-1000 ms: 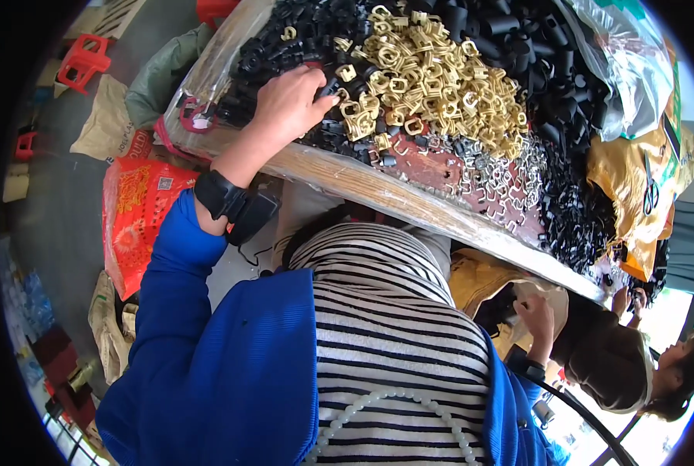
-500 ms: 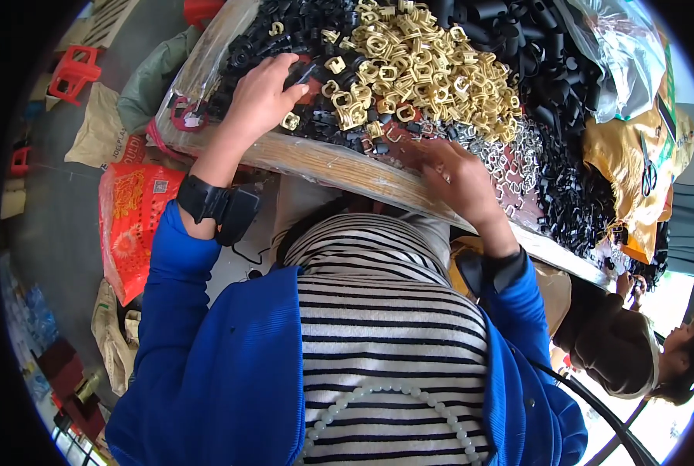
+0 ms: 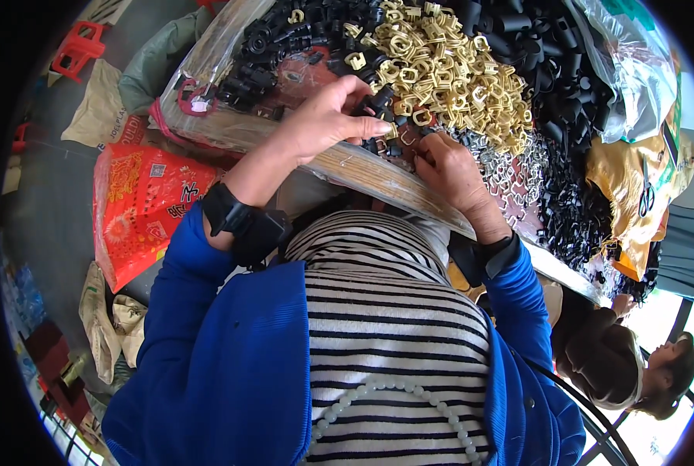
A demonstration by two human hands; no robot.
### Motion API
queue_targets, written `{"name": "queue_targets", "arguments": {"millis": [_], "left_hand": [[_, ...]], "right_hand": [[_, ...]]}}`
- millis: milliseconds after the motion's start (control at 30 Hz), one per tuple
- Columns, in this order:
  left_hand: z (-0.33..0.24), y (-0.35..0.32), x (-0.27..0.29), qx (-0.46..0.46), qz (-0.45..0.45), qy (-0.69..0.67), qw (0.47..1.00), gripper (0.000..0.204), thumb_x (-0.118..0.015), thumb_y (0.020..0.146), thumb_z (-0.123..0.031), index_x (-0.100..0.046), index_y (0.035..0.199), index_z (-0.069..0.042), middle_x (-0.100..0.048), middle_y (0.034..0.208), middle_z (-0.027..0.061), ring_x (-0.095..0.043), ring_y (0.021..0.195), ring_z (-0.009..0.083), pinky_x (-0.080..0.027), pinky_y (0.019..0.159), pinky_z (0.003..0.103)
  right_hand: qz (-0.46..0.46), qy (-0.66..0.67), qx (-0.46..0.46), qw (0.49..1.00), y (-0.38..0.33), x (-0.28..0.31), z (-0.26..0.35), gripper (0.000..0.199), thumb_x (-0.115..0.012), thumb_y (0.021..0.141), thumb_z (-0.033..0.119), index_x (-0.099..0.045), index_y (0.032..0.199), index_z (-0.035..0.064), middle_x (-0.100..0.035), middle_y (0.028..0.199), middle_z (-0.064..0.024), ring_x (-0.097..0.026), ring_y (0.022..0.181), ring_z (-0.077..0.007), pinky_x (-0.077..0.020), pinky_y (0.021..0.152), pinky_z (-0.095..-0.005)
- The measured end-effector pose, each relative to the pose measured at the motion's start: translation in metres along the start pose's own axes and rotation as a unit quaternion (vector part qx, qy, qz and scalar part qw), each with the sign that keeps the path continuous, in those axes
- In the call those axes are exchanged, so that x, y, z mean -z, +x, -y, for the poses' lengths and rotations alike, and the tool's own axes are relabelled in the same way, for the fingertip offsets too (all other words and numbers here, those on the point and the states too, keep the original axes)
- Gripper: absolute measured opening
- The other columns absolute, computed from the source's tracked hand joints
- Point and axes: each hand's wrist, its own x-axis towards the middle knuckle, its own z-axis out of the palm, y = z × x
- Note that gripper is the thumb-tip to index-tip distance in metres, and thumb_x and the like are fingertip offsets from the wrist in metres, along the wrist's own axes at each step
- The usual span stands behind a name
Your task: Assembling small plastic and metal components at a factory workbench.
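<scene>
My left hand [image 3: 327, 124] is above the near edge of the worktable, its thumb and fingers closed around a small black plastic fitting [image 3: 379, 99]. Just to the right, my right hand [image 3: 454, 172] has its fingers pinched together over the small parts; whatever is between the fingertips is hidden. Beyond both hands spreads a pile of cream-yellow plastic clips [image 3: 440, 66]. Small silvery metal clips [image 3: 511, 175] lie right of my right hand. Black ring-like fittings [image 3: 285, 39] are heaped at the table's far left.
The table has a wooden front edge [image 3: 347, 175]. Larger black tubular parts [image 3: 510, 46] and small black pieces [image 3: 572, 202] lie to the right, beside a clear plastic bag [image 3: 642, 85] and a yellow sack [image 3: 630, 175]. A red bag [image 3: 149, 210] stands left; a co-worker [image 3: 611, 357] sits at right.
My left hand has moved right from the black fittings, now with one in its grip, close to my right hand. The right hand's fingers, blurred before, are now pinched over the small parts.
</scene>
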Motion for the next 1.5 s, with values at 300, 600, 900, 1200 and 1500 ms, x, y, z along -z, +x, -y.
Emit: {"name": "queue_targets", "arguments": {"millis": [300,600,900,1200,1500], "left_hand": [[0.012,0.001,-0.020,0.080,0.045,-0.086,0.992,0.022,-0.061,0.072,-0.009,-0.047,0.089,-0.004,-0.048,0.069,0.0008,-0.045,0.056,0.0060,-0.036,0.046,0.018],[0.014,-0.001,-0.034,0.150,0.119,-0.271,0.943,0.032,-0.049,0.081,-0.013,-0.044,0.110,-0.004,-0.053,0.082,0.0032,-0.050,0.066,0.0094,-0.041,0.054,0.021],[0.016,-0.008,-0.050,0.176,0.120,-0.226,0.951,0.029,-0.044,0.084,-0.014,-0.044,0.110,0.000,-0.055,0.091,0.0063,-0.055,0.078,0.0140,-0.046,0.066,0.024],[0.023,-0.008,-0.051,0.180,0.134,-0.162,0.961,0.027,-0.045,0.083,-0.013,-0.046,0.107,0.000,-0.055,0.091,0.0068,-0.056,0.076,0.0138,-0.045,0.066,0.023],[0.020,-0.009,-0.059,0.190,0.122,-0.170,0.959,0.022,-0.048,0.082,-0.014,-0.050,0.099,0.000,-0.056,0.086,0.0061,-0.056,0.074,0.0143,-0.046,0.067,0.022]], "right_hand": [[-0.030,-0.050,0.019,0.998,0.001,-0.003,0.005,0.009,-0.053,0.068,0.007,-0.048,0.075,0.0024,-0.049,0.068,-0.0127,-0.051,0.060,-0.0317,-0.0424,0.053,-0.0356],[-0.078,0.213,-0.103,0.969,-0.017,0.030,0.024,0.006,-0.054,0.071,0.003,-0.051,0.076,0.0005,-0.051,0.064,-0.0054,-0.049,0.052,-0.0106,-0.0398,0.049,-0.0212],[-0.159,0.136,0.029,0.977,-0.025,0.031,0.038,0.009,-0.058,0.068,0.001,-0.053,0.075,0.0001,-0.051,0.063,-0.0055,-0.051,0.051,-0.0140,-0.0398,0.047,-0.0232],[-0.149,0.077,0.079,0.983,-0.026,0.029,0.034,0.010,-0.059,0.064,0.003,-0.054,0.072,0.0023,-0.051,0.062,-0.0089,-0.051,0.052,-0.0240,-0.0411,0.047,-0.0291],[-0.162,0.074,0.067,0.982,-0.029,0.023,0.028,0.009,-0.059,0.062,0.005,-0.054,0.069,0.0031,-0.052,0.062,-0.0091,-0.053,0.056,-0.0254,-0.0425,0.050,-0.0320]]}}
